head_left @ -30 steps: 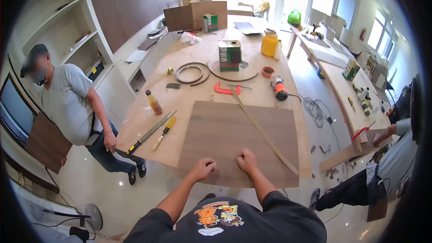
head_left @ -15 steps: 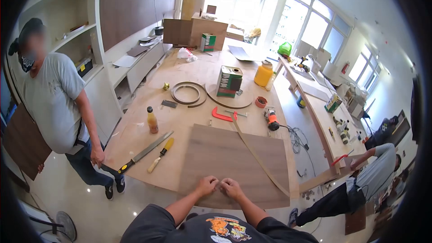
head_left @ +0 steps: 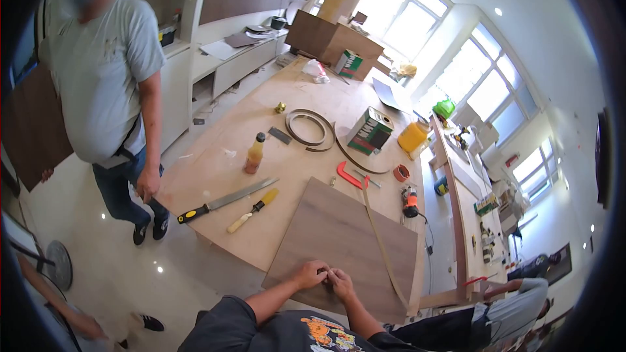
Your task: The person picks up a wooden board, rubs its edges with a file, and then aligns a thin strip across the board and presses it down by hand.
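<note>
My left hand (head_left: 312, 274) and my right hand (head_left: 340, 284) meet above the near part of a brown wood-grain panel (head_left: 345, 234). Both have their fingers pinched together; whatever sits between the fingertips is too small or hidden to make out. A thin strip of edge banding (head_left: 380, 248) lies lengthwise across the panel's right side. Close to the panel's far edge rests a red clamp (head_left: 349, 175). Left of the panel lie a brush with a yellow-and-black handle (head_left: 253, 211) and a long file (head_left: 229, 201) with a yellow-and-black grip.
A bottle (head_left: 253, 154), coiled edging (head_left: 297, 137), a rectangular can (head_left: 369, 132), a yellow jug (head_left: 412, 137) and an orange corded power tool (head_left: 410, 203) stand or lie on the workbench (head_left: 251, 242). One person (head_left: 107, 78) stands at left holding a panel; another bends at right.
My view has swung, so the bench appears tilted. My hands have come closer together, fingertips now meeting. The person at left appears nearer, and another person's arm shows at lower left.
</note>
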Tool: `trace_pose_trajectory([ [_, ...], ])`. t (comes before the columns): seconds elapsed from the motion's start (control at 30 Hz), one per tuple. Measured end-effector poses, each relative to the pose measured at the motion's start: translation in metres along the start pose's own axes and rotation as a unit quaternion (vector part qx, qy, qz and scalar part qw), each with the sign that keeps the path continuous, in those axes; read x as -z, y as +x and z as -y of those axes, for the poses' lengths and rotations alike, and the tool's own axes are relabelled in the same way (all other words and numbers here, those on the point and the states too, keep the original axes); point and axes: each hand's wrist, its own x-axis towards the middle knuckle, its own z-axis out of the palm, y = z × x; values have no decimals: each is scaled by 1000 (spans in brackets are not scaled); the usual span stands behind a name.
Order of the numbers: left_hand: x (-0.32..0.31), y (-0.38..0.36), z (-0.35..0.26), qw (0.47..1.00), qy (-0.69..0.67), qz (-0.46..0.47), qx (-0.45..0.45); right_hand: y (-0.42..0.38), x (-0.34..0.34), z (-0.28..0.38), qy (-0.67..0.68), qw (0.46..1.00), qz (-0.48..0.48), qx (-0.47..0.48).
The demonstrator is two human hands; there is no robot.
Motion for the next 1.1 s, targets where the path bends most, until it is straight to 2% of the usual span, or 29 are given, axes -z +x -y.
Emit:
trace_pose_trajectory([
  [0.07,5,0,-3,1000,12,23,-2,4,2,-1,-3,1000,0,-3],
  [0.17,5,-5,-7,1000,22,-11,-8,8,10,-2,-30,999,14,-16],
  [0.27,-3,-7,0,999,17,-48,-16,2,2,10,44,998,-13,-45],
  [0.37,-6,-11,2,995,32,-95,-19,0,-3,16,64,997,-21,-44],
  [0.47,-6,-11,1,993,41,-102,34,-2,-9,24,22,999,-12,-31],
  [0.57,-8,-9,2,990,41,-124,48,2,-8,18,49,997,-7,-50],
  [0.77,-8,-9,2,991,36,-117,52,3,-2,16,27,998,7,-57],
  [0.87,-4,-8,0,991,39,-115,62,8,2,14,63,995,42,-72],
  [1.1,-3,-4,3,992,12,-110,56,7,-8,18,66,996,4,-56],
])
